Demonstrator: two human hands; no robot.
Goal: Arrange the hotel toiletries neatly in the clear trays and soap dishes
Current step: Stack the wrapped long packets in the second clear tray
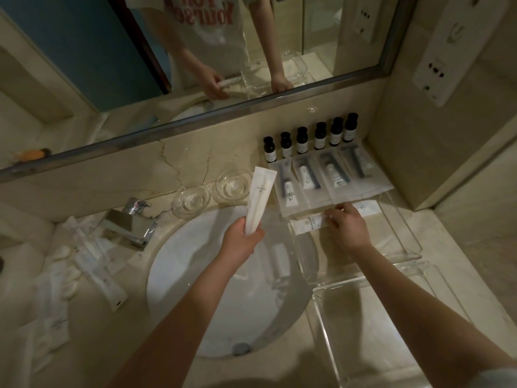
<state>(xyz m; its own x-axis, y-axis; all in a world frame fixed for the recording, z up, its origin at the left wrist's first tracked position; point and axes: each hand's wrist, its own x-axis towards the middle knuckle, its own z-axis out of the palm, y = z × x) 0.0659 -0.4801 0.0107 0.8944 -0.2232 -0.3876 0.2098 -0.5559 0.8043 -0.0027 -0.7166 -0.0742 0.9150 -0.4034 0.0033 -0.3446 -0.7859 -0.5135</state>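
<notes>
Bottles [310, 138], six with dark caps, are standing in a row against the wall beneath the mirror [84, 65]. Sealed toothbrush packets [321, 177] are lying side by side in the far clear tray [405, 233], just in front of the bottles. Two glass soap dishes [191, 198] are sitting between the tap [128, 222] and that tray, behind the basin [195, 275]. Loose sachets [92, 264] are lying scattered on the counter left of the tap, their print too blurred to read. The right forearm is partly covering a nearer clear tray [363, 317]. The left hand [242, 239] is gripping a long white sachet [258, 197] upright over the basin. The right hand [348, 228] is bending its fingers onto a flat white packet [310, 224] at the far tray's front; whether it is pinching or pressing cannot be told.
</notes>
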